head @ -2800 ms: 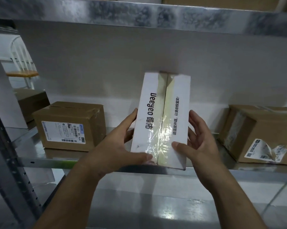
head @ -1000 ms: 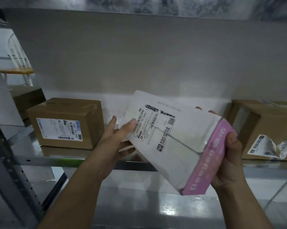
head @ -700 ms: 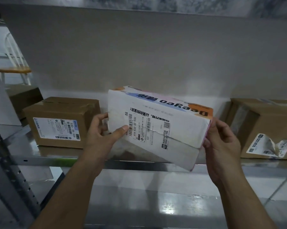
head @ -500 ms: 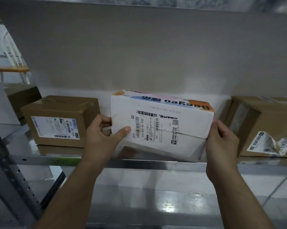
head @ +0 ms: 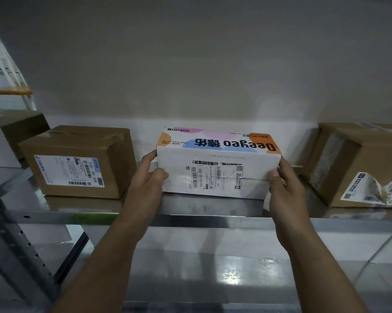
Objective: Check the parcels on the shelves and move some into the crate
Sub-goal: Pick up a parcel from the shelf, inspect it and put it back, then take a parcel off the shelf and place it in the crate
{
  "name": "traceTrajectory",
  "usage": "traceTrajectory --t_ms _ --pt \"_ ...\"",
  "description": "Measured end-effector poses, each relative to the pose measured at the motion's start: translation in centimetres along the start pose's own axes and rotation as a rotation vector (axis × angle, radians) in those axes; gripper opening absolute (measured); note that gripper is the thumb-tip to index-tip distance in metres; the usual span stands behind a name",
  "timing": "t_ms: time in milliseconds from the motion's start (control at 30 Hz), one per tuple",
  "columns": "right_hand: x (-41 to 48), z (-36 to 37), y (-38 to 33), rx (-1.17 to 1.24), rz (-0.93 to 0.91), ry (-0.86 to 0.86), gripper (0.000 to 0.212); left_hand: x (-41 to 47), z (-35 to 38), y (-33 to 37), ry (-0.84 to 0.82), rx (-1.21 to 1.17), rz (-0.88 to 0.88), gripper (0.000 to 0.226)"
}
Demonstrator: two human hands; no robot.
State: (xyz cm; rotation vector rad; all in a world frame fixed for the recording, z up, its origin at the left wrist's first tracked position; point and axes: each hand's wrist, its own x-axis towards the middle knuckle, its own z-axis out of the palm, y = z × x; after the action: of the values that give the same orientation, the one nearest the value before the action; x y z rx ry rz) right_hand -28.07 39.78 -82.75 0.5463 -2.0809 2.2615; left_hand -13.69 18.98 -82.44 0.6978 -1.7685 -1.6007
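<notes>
**Evenly held: white box [head: 217,175] at the front edge of the shelf [head: 190,210]**

Right now the white box rests on the shelf, close to its front edge and about midway along it, with the label side facing the person. Its long axis runs left to right, parallel to that edge, so each short end meets one hand. The left hand [head: 147,179] grips the left end, thumb pressed on the front face and fingers curled round the side. The right hand [head: 285,188] grips the right end, thumb on the front corner. Neither hand is nearer than the other. The left brown box [head: 77,163] stands toward the shelf's left end, and the right brown box [head: 359,166] toward its right end, both apart from the white one. A lift, I judge, would need both hands drawing the box straight out over the front edge. The crate is not in view.
</notes>
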Motion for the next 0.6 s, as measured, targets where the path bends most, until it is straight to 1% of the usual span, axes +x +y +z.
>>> traceTrajectory --t_ms 100,267,433,600 --pt "0.2 -0.1 0.2 0.01 0.046 -0.023 0.037 0.1 0.3 -0.4 -0.01 0.031 0.003 0.05" --pt "0.2 0.1 0.7 -0.09 -0.004 -0.062 0.047 0.3 0.7 -0.6 -0.02 0.072 0.054 0.052" --pt "0.4 0.4 2.0 -0.177 0.002 -0.072 0.057 0.1 0.7 -0.7 -0.039 0.15 0.083 0.061" --pt "0.2 0.7 1.6 -0.114 0.024 -0.073 0.058 0.3 0.4 -1.3 -0.053 0.153 0.103 0.07"
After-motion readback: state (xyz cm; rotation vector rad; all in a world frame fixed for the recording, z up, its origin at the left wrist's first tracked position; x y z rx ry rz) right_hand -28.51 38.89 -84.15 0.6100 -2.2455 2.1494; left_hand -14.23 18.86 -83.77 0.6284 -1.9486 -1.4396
